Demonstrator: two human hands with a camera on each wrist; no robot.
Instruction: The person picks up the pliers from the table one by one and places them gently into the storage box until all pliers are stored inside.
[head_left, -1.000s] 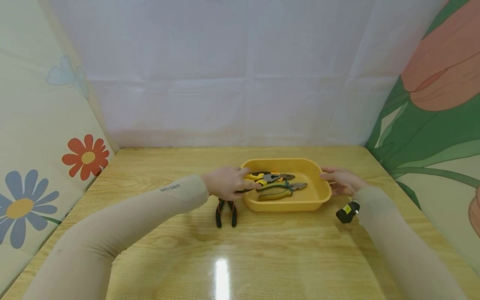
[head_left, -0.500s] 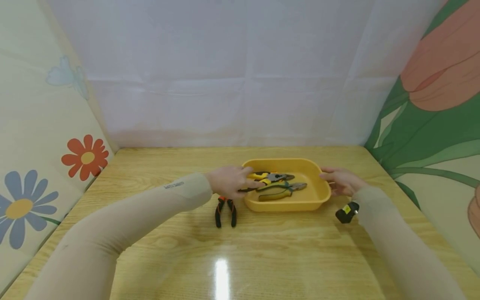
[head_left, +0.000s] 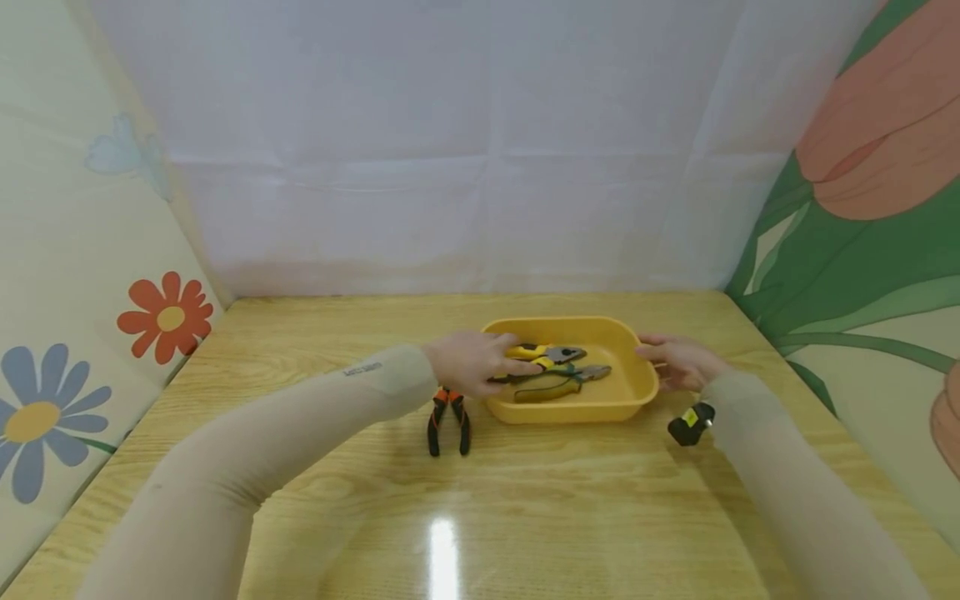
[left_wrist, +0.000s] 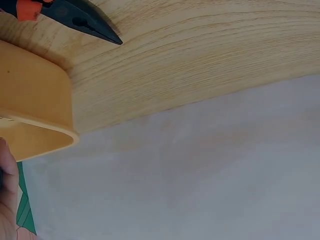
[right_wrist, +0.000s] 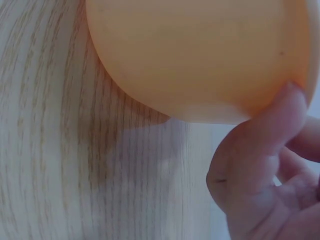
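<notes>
In the head view, my left hand [head_left: 472, 363] reaches over the left rim of a yellow plastic tray [head_left: 577, 412]. Its fingers hold the handles of yellow-and-black pliers [head_left: 555, 358], whose grey jaws lie inside the tray. Beside them in the tray are pliers with green-and-yellow handles [head_left: 551, 390]. My right hand [head_left: 684, 364] grips the tray's right end; the right wrist view shows the thumb against the outer wall [right_wrist: 200, 60]. Only a sliver of my left hand [left_wrist: 6, 205] appears in the left wrist view, with a dark bit at the edge.
Orange-and-black pliers [head_left: 449, 421] lie on the wooden table [head_left: 570, 508] left of the tray, handles toward me; their pointed jaws [left_wrist: 90, 20] show in the left wrist view. A white cloth [head_left: 480, 167] hangs behind the table, with flower-printed panels on both sides.
My left hand has shifted a little right, further over the tray, with the yellow-and-black pliers. More of the orange-and-black pliers has come into view. My right hand stays on the tray.
</notes>
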